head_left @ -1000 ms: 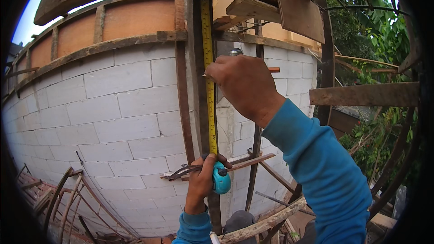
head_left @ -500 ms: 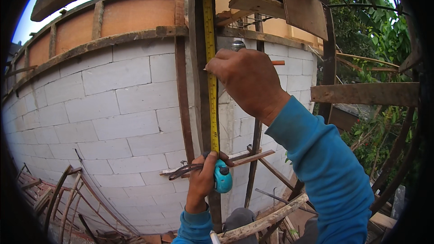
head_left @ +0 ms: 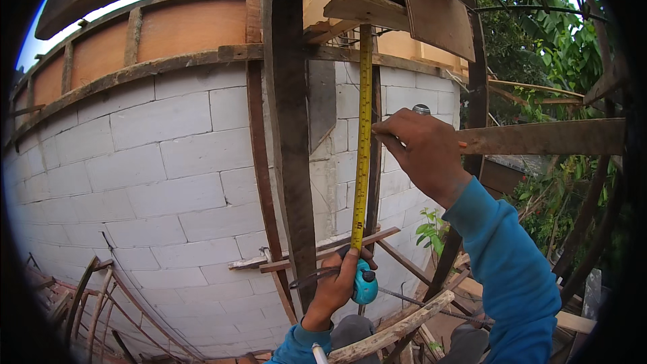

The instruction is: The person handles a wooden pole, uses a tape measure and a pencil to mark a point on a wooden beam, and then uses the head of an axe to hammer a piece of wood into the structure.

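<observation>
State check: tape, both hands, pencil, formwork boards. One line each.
tape measure: extended upright, blade running up to the overhead board
tape case: teal, low, in the left hand
left hand: closed around the case
right hand: pinching a pencil against the blade
pencil: roughly level, end poking out right
upright plank: standing against the block wall

Left hand [head_left: 335,288] was down low, fingers curled tight, blue sleeve at the wrist. Right hand [head_left: 423,152] was up higher, arm stretched out, fingers pinched.
</observation>
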Demonstrator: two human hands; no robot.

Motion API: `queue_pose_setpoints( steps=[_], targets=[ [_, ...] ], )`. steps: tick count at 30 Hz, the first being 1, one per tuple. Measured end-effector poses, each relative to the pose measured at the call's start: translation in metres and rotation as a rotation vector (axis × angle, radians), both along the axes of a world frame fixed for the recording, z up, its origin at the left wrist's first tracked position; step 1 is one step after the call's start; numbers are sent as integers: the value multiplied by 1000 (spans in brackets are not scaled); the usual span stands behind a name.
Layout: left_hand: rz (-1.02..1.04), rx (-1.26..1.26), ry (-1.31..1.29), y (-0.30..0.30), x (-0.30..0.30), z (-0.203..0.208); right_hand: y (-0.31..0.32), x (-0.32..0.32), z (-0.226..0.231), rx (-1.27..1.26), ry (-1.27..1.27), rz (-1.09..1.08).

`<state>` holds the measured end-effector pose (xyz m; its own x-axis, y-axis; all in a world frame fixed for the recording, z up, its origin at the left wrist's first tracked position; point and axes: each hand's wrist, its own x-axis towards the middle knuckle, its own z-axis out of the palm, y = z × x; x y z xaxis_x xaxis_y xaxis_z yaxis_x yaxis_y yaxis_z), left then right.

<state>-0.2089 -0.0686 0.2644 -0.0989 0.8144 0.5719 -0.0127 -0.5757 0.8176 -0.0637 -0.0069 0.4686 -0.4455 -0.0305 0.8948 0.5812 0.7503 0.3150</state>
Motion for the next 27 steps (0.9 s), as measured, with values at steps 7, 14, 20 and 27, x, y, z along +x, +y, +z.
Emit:
queue_pose_setpoints(
  steps=[7,14,20,27],
  targets=[
    [-87,-21,77,23,41,-59,15,74,-96,-603,226,213],
    [-186,-84,200,66,74,-128,40,140,-246,-1114,477,91],
    [-308,-139,149,104,121,-179,52,202,-387,-1233,937,92],
    [-389,-309,461,111,149,-238,45,228,-472,-1175,1459,115]
  ],
)
